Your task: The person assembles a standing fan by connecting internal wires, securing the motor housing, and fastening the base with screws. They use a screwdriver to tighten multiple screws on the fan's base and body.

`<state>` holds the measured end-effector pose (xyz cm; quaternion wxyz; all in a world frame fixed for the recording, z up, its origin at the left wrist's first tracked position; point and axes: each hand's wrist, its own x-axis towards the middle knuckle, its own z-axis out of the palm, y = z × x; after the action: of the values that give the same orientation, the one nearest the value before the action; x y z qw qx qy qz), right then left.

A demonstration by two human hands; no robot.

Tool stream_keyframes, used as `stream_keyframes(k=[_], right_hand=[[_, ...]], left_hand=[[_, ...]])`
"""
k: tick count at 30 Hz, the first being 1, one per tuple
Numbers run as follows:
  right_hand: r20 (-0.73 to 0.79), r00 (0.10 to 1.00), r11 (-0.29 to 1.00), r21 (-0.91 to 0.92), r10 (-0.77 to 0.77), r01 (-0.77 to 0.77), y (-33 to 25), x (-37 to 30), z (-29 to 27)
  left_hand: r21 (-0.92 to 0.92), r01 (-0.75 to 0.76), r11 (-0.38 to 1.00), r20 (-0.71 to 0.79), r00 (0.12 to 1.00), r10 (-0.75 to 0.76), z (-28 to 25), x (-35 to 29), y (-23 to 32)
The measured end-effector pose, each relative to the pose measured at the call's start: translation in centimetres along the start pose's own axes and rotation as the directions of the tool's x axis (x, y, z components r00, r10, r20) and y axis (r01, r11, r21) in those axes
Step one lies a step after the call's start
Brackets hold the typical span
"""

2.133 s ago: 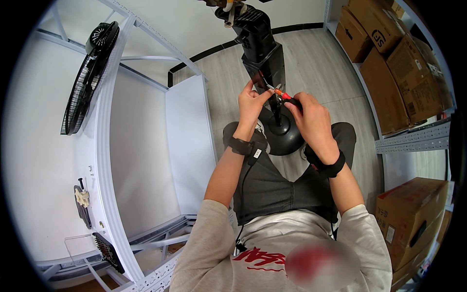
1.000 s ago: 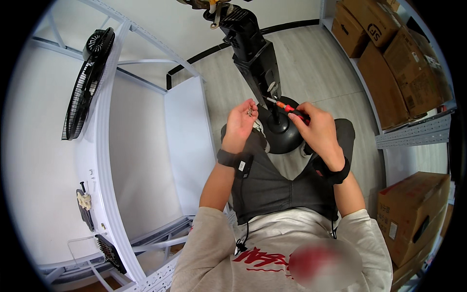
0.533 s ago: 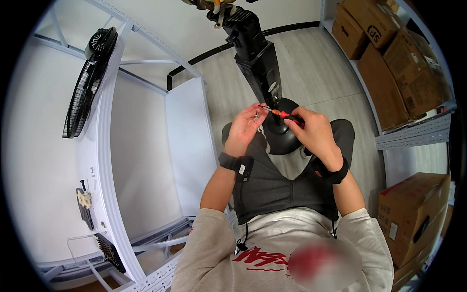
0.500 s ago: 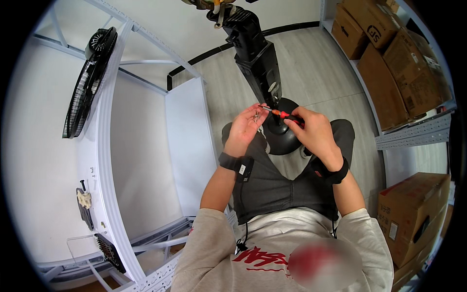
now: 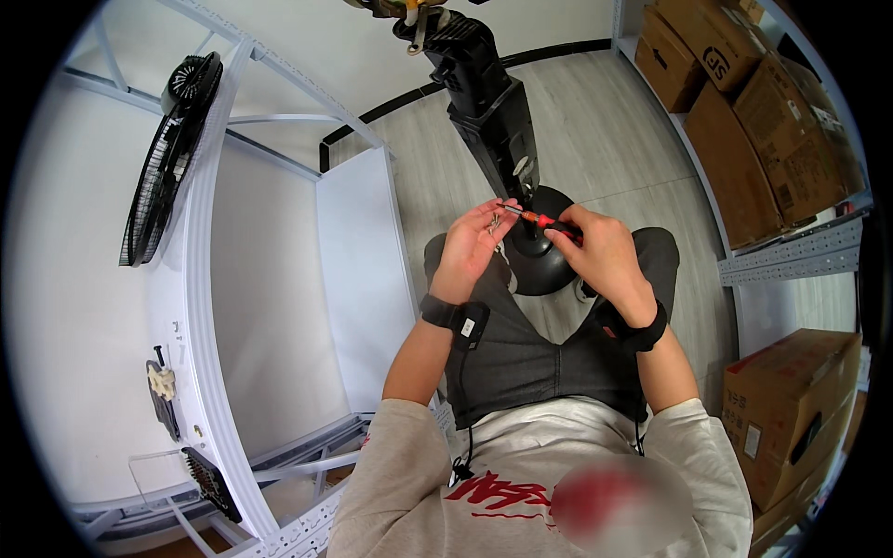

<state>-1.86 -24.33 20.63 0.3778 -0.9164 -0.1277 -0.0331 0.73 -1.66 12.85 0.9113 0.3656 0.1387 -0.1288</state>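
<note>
My left hand (image 5: 468, 246) is turned palm up, its fingers curled around a few small metal screws (image 5: 494, 224). In my right hand (image 5: 605, 256) is a red and black screwdriver (image 5: 547, 221), gripped by its handle. Its shaft points left, and the tip reaches the fingertips of my left hand. Just beyond both hands rises the black column of a floor stand (image 5: 493, 126), on a round black base (image 5: 542, 272) between my feet. What the tip touches is too small to make out.
A white shelf (image 5: 200, 307) on the left holds a black fan head (image 5: 167, 163), a black bolt (image 5: 159, 356) and a dark bristled or finned part (image 5: 210, 483). Cardboard boxes (image 5: 730, 167) fill the right-hand rack. Another carton (image 5: 786, 409) stands at the lower right.
Both hands keep nearly the same place. My left fingers and wrist have shifted slightly around the screws; the screwdriver has hardly moved.
</note>
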Motion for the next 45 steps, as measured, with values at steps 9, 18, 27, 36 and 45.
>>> stream_keyframes(k=[9,18,27,36,45], right_hand=[[-0.003,1.000,1.000,-0.001,0.008,-0.008,0.5,-0.1,0.0],[-0.006,1.000,1.000,0.001,0.001,-0.001,0.3,-0.2,0.0],[0.005,1.000,1.000,0.012,0.002,-0.002,0.4,-0.2,0.0],[0.041,0.999,1.000,-0.005,0.015,-0.015,0.4,-0.1,0.0],[0.045,0.999,1.000,0.009,0.003,-0.004,0.1,-0.2,0.0]], left_hand=[[0.091,0.054,0.994,-0.001,0.999,-0.054,-0.6,0.1,-0.3],[0.213,0.025,0.977,-0.014,1.000,-0.022,-2.5,0.6,-0.9],[0.166,-0.016,0.986,-0.098,0.995,0.032,-0.1,-0.5,-0.6],[-0.073,0.075,0.994,0.079,0.994,-0.070,-0.2,-0.2,-0.3],[-0.075,0.079,0.994,0.092,0.993,-0.072,0.6,-0.2,-0.4]])
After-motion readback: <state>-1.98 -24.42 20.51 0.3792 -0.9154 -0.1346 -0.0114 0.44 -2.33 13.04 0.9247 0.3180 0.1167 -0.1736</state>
